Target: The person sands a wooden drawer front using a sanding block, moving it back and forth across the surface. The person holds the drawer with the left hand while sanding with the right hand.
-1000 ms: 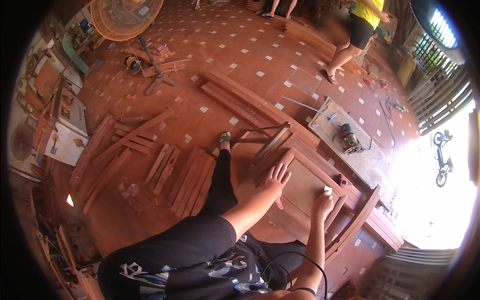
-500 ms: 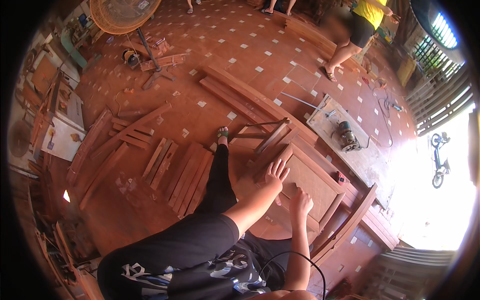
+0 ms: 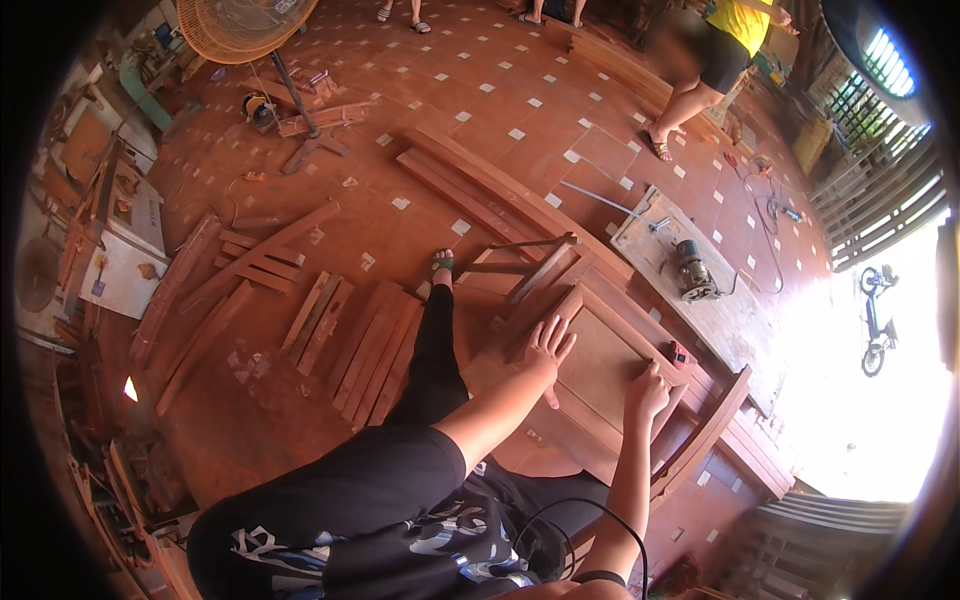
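Note:
A brown wooden furniture piece with a framed flat panel (image 3: 600, 365) lies in front of me, tilted across my view. My left hand (image 3: 548, 345) rests on its left frame rail, fingers stretched out and spread. On the panel's right side, near its far right corner, my right hand (image 3: 648, 390) is closed in a fist. Whatever it may grip is hidden by the fingers. Just beyond that fist sits a small red and black object (image 3: 680, 354), possibly a tape measure.
A power tool (image 3: 692, 270) stands on a dusty board (image 3: 640, 235) beyond the panel. Long beams (image 3: 500, 180) and cut slats (image 3: 370, 350) lie on the tiled floor. A curved wooden part (image 3: 705, 430) is at right, a fan (image 3: 245, 25) far left. A person in yellow (image 3: 735, 30) stands far right.
My right hand has slid right and slightly up across the panel to its far right corner, still closed. My left hand stays on the rail. Another person's feet have shifted at the top.

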The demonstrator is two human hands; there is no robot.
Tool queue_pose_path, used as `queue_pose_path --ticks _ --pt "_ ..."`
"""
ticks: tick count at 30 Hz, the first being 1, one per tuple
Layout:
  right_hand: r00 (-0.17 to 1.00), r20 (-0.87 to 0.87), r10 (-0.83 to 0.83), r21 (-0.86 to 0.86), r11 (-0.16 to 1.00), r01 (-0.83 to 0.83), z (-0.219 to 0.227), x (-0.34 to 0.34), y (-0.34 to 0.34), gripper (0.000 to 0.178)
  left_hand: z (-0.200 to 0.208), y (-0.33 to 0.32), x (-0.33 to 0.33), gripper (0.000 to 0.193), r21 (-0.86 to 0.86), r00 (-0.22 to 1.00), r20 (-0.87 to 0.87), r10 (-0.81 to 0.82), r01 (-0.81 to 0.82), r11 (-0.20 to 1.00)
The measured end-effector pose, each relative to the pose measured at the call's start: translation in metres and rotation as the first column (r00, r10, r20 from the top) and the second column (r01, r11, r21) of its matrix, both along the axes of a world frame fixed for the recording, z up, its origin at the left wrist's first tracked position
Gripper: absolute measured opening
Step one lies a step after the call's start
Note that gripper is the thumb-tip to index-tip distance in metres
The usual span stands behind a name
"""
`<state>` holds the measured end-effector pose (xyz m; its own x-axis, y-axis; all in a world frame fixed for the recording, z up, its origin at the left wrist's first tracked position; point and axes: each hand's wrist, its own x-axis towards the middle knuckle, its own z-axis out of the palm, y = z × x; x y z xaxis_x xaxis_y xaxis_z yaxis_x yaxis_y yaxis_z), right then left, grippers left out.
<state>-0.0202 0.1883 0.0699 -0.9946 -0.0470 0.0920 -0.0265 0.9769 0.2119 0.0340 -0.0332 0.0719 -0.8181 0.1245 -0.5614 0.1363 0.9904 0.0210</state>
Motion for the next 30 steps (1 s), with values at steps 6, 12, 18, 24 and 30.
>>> queue_pose_path --ticks 6,12,18,24,30 --pt "0.998 -0.056 -0.041 0.044 0.998 0.044 -0.029 0.003 -0.009 0.015 -0.003 -0.005 0.004 0.161 -0.024 1.0 0.014 0.015 -0.015 1.0" --pt "0.997 -0.048 -0.053 0.244 0.968 0.063 -0.073 0.026 -0.041 0.018 0.0 0.008 -0.007 0.162 -0.097 0.997 0.079 0.001 0.007 0.995" --pt "0.959 0.248 0.141 -0.416 0.909 -0.026 -0.001 0.045 -0.071 0.026 -0.007 -0.001 -0.007 0.162 -0.092 0.99 0.136 0.046 -0.034 0.995" --pt "0.963 0.251 0.098 -0.745 0.655 0.127 -0.019 0.017 -0.009 0.036 -0.003 0.005 -0.008 0.161 -0.117 0.995 0.101 0.02 -0.008 0.993" --pt "0.939 0.344 -0.002 -0.687 0.681 0.254 -0.041 0.007 0.053 0.039 -0.002 0.004 -0.007 0.162 -0.067 0.999 0.047 -0.026 0.03 0.997"
